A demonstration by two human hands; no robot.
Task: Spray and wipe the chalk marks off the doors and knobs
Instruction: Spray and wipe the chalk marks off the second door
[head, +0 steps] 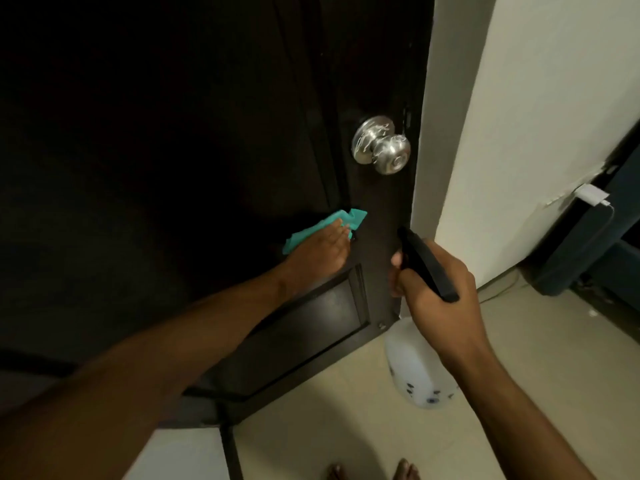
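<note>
Two hands are engaged below the door knob (381, 145). A teal cloth (325, 228) is pressed flat against the dark door (207, 133) by the left hand (320, 252), below and left of the knob, with its fingers (337, 230) laid out straight on the fabric. A spray bottle (414, 368) is gripped by the right hand (438, 292) below and right of the knob, its fingers curled round the black trigger head (426, 263); the nozzle is aimed up toward the knob.

White chalk streaks are seen on the knob and its round plate, so that part is judged not yet cleaned. Marks on the door panel itself cannot be made out in the dim light, and patches could be missed for that reason. If the trigger is squeezed from this angle, spray could pass the knob and land on the pale wall (519, 133) to its right, or run down onto the tiled floor (346, 427) beside the bare feet (374, 471), where a slip could be caused. Chalk could also be smeared rather than lifted if the cloth stays dry.
</note>
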